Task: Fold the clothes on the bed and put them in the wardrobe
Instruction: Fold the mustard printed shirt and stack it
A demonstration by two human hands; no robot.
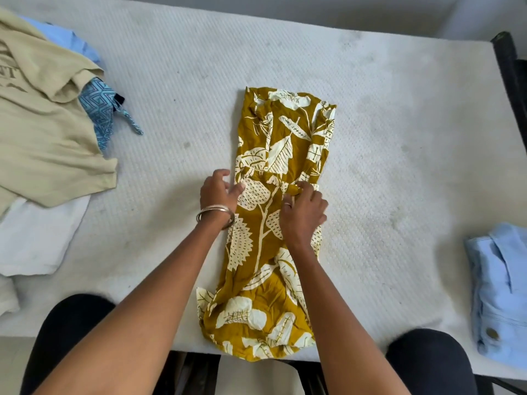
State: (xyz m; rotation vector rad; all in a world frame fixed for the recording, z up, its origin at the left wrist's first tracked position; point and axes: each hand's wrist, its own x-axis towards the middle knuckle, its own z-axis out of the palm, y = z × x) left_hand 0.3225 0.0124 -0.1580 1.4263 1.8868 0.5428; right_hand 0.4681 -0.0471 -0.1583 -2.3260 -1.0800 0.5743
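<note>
A bare white bed point(370, 138) carries the mustard leaf-print dress point(281, 155), laid in a long strip. Its waist is pinched by the right hand point(302, 212); the left hand point(219, 192) rests relaxed at its edge. Layers should be smoothed flat before the strip is folded across.

Mustard leaf-print dress point(273, 212) lies in a long strip mid-mattress point(399, 138), hem over the near edge. Left hand point(218, 192) touches its left side; right hand point(302, 212) pinches the waist.

My one head camera looks steeply down at the bed point(370, 138), close, forward toward twelve o'clock.
</note>
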